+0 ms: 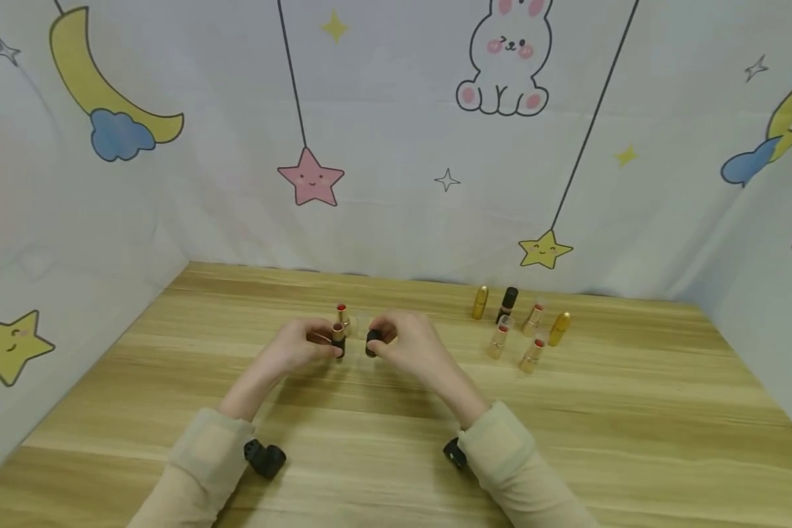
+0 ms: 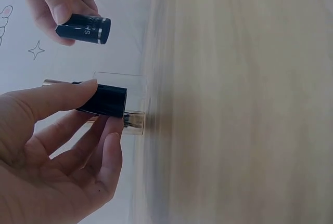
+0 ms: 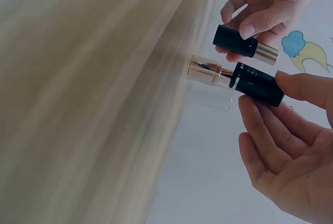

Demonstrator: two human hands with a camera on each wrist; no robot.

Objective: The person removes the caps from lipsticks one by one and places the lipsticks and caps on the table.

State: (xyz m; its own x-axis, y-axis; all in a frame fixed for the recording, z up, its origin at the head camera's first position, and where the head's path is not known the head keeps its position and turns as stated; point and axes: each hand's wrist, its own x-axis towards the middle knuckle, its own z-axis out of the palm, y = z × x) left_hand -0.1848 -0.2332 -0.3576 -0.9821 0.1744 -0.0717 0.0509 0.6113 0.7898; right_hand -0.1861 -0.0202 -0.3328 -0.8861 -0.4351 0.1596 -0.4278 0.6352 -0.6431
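My left hand [image 1: 295, 345] pinches a lipstick [image 1: 339, 342] by its black base, with the gold inner tube pointing up. The bare tube shows clearly in the right wrist view, beyond the black base [image 3: 234, 39]. A short way to the right, my right hand [image 1: 408, 341] grips a black cap [image 1: 372, 342] with a silver band and pale lettering. Lipstick and cap are apart, side by side above the table. Just behind them stands a gold lipstick [image 1: 342, 311] with a red tip, its clear-walled base [image 3: 203, 70] on the table, partly hidden by the left hand's lipstick.
At the back right of the wooden table [image 1: 633, 411] stand several lipsticks: gold bullet-shaped ones [image 1: 479, 303], a black one [image 1: 507, 304] and gold ones with red tips [image 1: 498, 342]. A patterned white cloth [image 1: 396, 220] hangs behind the table.
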